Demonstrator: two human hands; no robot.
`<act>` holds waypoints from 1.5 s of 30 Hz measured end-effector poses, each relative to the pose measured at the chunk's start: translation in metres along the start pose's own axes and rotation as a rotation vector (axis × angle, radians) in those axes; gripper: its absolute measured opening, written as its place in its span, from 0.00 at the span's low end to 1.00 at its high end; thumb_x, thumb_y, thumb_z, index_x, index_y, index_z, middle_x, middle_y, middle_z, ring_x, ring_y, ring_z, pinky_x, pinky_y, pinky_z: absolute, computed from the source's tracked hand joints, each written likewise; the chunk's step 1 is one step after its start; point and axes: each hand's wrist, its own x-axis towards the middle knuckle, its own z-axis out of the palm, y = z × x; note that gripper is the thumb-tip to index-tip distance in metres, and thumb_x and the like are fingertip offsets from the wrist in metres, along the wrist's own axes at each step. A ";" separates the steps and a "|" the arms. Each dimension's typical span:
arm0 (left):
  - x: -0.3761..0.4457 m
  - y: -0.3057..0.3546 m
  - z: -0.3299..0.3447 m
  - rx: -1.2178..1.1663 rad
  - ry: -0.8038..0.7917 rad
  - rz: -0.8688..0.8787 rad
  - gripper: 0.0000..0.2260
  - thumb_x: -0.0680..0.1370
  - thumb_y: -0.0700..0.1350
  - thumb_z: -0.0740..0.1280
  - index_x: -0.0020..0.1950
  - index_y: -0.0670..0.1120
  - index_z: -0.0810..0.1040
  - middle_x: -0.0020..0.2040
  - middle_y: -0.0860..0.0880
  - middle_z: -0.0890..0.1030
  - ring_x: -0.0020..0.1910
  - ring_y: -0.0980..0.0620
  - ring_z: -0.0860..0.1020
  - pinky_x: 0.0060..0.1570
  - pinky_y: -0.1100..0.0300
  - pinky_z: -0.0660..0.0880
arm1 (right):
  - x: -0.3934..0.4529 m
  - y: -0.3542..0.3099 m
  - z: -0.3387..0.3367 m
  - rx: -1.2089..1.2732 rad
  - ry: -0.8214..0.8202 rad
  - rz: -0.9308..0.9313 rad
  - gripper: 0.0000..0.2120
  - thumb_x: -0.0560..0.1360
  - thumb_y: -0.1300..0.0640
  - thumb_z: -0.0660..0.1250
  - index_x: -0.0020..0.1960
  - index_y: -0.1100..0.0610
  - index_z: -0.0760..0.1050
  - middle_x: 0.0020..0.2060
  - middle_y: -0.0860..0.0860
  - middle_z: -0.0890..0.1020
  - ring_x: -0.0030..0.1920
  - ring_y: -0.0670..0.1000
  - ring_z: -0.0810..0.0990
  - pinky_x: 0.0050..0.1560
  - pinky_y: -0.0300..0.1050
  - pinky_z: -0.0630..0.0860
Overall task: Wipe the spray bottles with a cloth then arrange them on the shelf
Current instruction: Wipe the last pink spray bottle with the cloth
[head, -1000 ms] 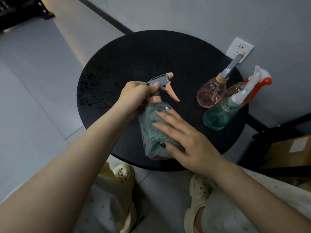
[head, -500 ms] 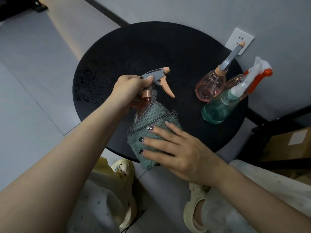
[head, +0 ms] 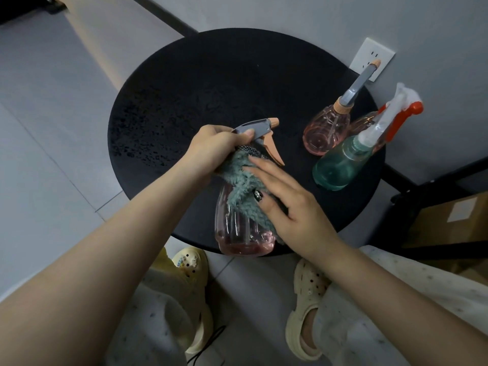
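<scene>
Head view: left hand is gripping the pink spray bottle by its neck; right hand, fingers straight, is pressing the soft cloth against it. Thin plastic is likely slippery, light.

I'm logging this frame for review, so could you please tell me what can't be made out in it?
- Head view: the neck of the held pink bottle is hidden by the cloth and left hand.
- The third bottle on the table is mostly hidden behind the green bottle and the other pink bottle.
- The right hand's palm faces away.
- The shelf is not identifiable.
</scene>
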 end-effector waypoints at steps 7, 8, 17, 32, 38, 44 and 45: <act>0.004 0.004 -0.011 -0.058 0.057 -0.007 0.08 0.75 0.45 0.69 0.41 0.41 0.78 0.30 0.46 0.77 0.24 0.53 0.74 0.25 0.67 0.68 | -0.012 -0.003 0.004 -0.470 -0.147 -0.462 0.17 0.78 0.57 0.59 0.66 0.59 0.74 0.67 0.54 0.73 0.72 0.58 0.63 0.72 0.55 0.60; 0.005 0.004 -0.013 -0.048 0.061 -0.007 0.08 0.75 0.46 0.69 0.40 0.42 0.77 0.32 0.44 0.77 0.24 0.52 0.73 0.23 0.68 0.66 | -0.013 -0.003 0.005 -0.531 -0.187 -0.547 0.16 0.78 0.57 0.60 0.64 0.59 0.75 0.66 0.54 0.75 0.71 0.58 0.64 0.72 0.56 0.59; 0.004 0.005 -0.004 0.021 0.018 -0.004 0.09 0.75 0.49 0.69 0.43 0.44 0.79 0.33 0.45 0.78 0.21 0.55 0.70 0.21 0.69 0.63 | -0.008 0.000 0.000 -0.494 -0.173 -0.440 0.15 0.78 0.57 0.59 0.63 0.58 0.76 0.66 0.53 0.75 0.72 0.55 0.64 0.73 0.51 0.59; 0.003 0.006 -0.007 0.063 0.028 0.019 0.10 0.75 0.48 0.69 0.38 0.44 0.78 0.25 0.52 0.75 0.19 0.57 0.69 0.21 0.70 0.63 | -0.011 -0.001 0.003 -0.576 -0.176 -0.527 0.15 0.78 0.57 0.61 0.62 0.60 0.76 0.65 0.56 0.75 0.71 0.60 0.64 0.71 0.56 0.62; 0.006 0.005 -0.008 0.109 0.035 0.018 0.10 0.75 0.49 0.68 0.45 0.42 0.81 0.32 0.48 0.77 0.26 0.54 0.73 0.25 0.67 0.69 | -0.015 0.004 0.003 -0.626 -0.284 -0.641 0.14 0.79 0.56 0.59 0.60 0.57 0.78 0.64 0.53 0.76 0.70 0.57 0.66 0.73 0.53 0.59; 0.004 0.003 0.001 0.121 -0.011 0.024 0.11 0.74 0.49 0.69 0.33 0.48 0.79 0.27 0.52 0.77 0.27 0.54 0.73 0.31 0.63 0.68 | -0.007 0.001 -0.001 -0.432 -0.096 -0.282 0.17 0.79 0.55 0.57 0.64 0.58 0.74 0.68 0.53 0.72 0.73 0.55 0.62 0.68 0.51 0.66; 0.004 0.001 0.003 0.125 -0.011 0.029 0.10 0.74 0.49 0.70 0.33 0.48 0.80 0.29 0.52 0.78 0.30 0.54 0.75 0.35 0.61 0.70 | -0.005 0.001 -0.001 -0.384 -0.054 -0.211 0.17 0.79 0.55 0.57 0.65 0.58 0.74 0.68 0.53 0.71 0.73 0.54 0.61 0.68 0.49 0.66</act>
